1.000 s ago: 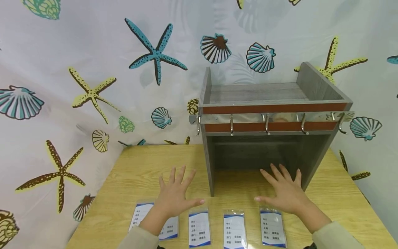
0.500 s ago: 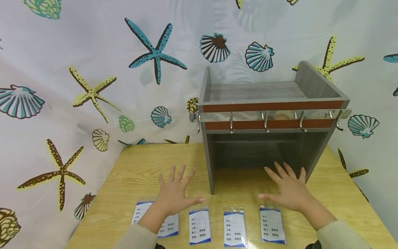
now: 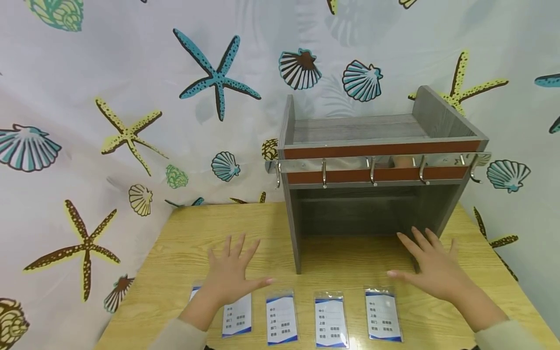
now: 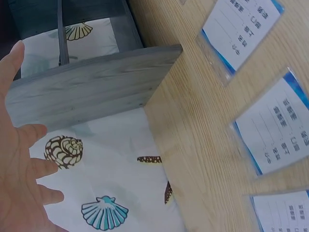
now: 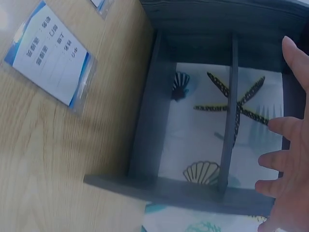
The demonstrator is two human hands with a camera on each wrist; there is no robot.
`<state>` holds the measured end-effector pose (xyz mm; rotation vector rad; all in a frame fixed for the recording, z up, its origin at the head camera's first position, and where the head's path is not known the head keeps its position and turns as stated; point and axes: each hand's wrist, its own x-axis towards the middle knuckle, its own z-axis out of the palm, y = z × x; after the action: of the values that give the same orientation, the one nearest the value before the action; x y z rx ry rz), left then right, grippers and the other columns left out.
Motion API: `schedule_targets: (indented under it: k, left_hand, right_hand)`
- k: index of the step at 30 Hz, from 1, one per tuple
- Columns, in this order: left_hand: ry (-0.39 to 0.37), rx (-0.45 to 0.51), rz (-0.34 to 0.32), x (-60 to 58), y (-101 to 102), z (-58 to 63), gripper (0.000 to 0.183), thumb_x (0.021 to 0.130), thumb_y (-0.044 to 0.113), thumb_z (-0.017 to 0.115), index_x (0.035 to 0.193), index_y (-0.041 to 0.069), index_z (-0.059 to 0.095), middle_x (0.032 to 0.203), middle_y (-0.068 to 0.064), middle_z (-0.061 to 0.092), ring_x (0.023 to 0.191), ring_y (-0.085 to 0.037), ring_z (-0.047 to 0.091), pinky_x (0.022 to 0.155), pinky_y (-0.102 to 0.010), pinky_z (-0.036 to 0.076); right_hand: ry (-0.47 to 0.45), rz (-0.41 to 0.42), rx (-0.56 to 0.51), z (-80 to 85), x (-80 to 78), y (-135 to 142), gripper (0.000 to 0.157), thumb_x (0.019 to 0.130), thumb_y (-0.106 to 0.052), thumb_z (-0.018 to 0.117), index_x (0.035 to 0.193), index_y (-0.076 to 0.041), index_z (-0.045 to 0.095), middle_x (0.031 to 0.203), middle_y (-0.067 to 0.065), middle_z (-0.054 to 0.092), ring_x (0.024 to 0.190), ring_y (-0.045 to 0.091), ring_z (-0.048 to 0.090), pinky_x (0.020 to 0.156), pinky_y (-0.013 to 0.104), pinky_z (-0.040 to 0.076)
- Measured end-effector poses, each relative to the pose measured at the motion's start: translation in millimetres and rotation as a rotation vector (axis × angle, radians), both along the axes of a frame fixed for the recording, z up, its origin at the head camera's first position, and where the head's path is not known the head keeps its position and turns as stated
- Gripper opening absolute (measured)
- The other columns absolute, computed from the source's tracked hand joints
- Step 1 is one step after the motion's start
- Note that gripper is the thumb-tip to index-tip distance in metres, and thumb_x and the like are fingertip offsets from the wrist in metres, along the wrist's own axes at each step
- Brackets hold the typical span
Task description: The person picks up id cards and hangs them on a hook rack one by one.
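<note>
Wood table (image 3: 197, 228), shell-print cloth (image 3: 245, 126) far; left hand (image 3: 229, 277), right hand (image 3: 433, 272) with fingers wide; hook rail (image 3: 350, 164) in head view only.

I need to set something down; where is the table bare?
The table is bare left of the shelf, back to the patterned cloth, and between the shelf's sides, behind the cards. Another patch lies between the shelf's right side and the cloth, by the right hand. The front is crowded with cards, some partly hidden by the left arm.

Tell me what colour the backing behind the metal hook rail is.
The backing is reddish brown, clearest in the head view.
</note>
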<state>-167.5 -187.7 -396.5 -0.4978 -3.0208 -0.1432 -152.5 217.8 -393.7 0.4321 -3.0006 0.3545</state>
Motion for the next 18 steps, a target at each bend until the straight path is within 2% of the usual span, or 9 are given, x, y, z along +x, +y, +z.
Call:
schedule_targets:
  k: [6, 11, 18]
  left_hand:
    - [0.006, 0.014, 0.033, 0.6, -15, -1.4, 0.091, 0.066, 0.077, 0.035, 0.137, 0.021, 0.025, 0.140, -0.016, 0.017, 0.123, -0.044, 0.007, 0.082, -0.071, 0.002]
    - [-0.025, 0.047, 0.053, 3.9, -25, 0.4, 0.090, 0.068, 0.074, 0.040, 0.137, 0.017, 0.026, 0.140, -0.018, 0.015, 0.123, -0.046, 0.006, 0.081, -0.072, 0.001]
    - [-0.056, 0.056, 0.083, 5.2, -36, 4.1, 0.088, 0.071, 0.071, 0.040, 0.137, 0.013, 0.026, 0.139, -0.021, 0.015, 0.121, -0.049, 0.009, 0.077, -0.074, 0.007]
  right_hand:
    - [-0.016, -0.039, -0.037, 9.3, 7.6, 26, 0.084, 0.074, -0.061, 0.050, 0.136, -0.011, 0.023, 0.134, 0.028, 0.020, 0.118, 0.051, 0.015, 0.079, 0.072, -0.007]
    - [0.037, -0.071, -0.037, 15.6, 12.8, 48, 0.083, 0.077, -0.056, 0.051, 0.137, -0.009, 0.020, 0.133, 0.030, 0.020, 0.118, 0.050, 0.014, 0.078, 0.069, -0.016]
    - [0.085, -0.135, -0.117, 25.8, 11.2, 74, 0.082, 0.080, -0.049, 0.053, 0.137, -0.004, 0.015, 0.133, 0.032, 0.017, 0.117, 0.053, 0.010, 0.077, 0.068, -0.017]
